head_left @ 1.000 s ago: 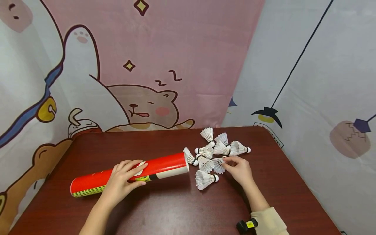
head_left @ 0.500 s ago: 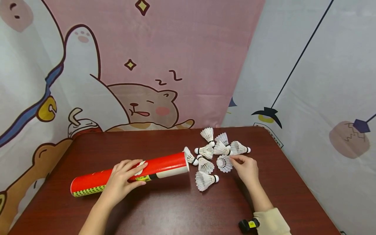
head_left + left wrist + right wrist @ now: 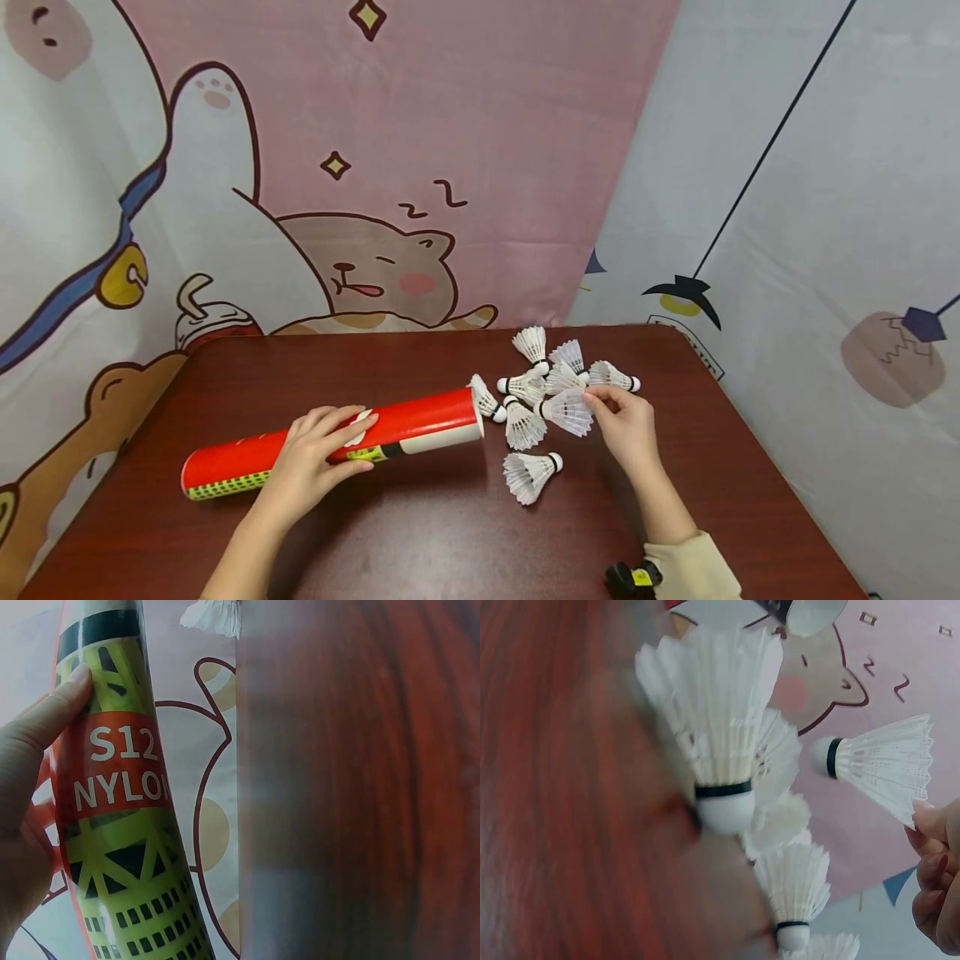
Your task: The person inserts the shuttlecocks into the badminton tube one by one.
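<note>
A red shuttlecock tube (image 3: pixel 427 421) with a yellow-green patterned side lies slanted in my left hand (image 3: pixel 307 467), its white-rimmed end toward the right. In the left wrist view the tube (image 3: pixel 120 772) reads "S12 NYLON", with my thumb along its printed side. My right hand (image 3: pixel 626 425) pinches a white shuttlecock (image 3: pixel 567 412) by the skirt edge, its cork pointing left toward the tube. The right wrist view shows this shuttlecock (image 3: pixel 885 761) held up by thumb and fingertips, its skirt perforated and a black band by the cork.
Several white shuttlecocks (image 3: pixel 531 346) lie in a loose cluster beyond the tube's right end. One separate shuttlecock (image 3: pixel 529 477) lies nearer on the brown table (image 3: pixel 435 533). A cartoon-printed cloth (image 3: pixel 480 125) hangs behind the table.
My right hand has drawn its shuttlecock out of the cluster and turned it so the cork points left. The nearest shuttlecock has shifted slightly toward me. The left hand and tube stay put.
</note>
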Demonstrator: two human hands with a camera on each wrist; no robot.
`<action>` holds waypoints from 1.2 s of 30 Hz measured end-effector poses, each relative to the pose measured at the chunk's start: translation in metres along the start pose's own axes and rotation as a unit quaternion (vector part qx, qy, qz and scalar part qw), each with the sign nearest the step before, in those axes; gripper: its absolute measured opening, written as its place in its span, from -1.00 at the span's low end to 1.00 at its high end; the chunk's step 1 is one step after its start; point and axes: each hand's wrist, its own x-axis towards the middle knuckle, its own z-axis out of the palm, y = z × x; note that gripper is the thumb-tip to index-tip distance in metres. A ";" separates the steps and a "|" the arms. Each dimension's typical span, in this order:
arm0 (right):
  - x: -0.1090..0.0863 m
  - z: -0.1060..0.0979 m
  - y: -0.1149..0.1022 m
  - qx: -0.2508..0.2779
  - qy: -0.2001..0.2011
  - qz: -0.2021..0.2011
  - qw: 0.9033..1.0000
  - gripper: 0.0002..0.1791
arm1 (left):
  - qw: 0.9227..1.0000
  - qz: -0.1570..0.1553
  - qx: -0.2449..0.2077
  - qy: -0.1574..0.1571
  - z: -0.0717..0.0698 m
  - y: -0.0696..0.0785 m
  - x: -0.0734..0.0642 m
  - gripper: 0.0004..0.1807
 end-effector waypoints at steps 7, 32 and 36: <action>0.001 0.008 -0.020 0.084 0.011 0.008 0.996 -0.97 | 1.000 0.000 0.000 0.000 -0.001 0.000 0.000 -0.35; -0.008 0.058 -0.089 0.233 -0.095 0.065 0.966 -0.95 | 1.000 0.016 -0.002 0.013 0.000 0.002 0.002 -0.33; -0.011 0.065 -0.092 0.232 -0.098 0.063 0.966 -0.95 | 1.000 0.017 -0.003 0.012 0.000 0.002 0.001 -0.35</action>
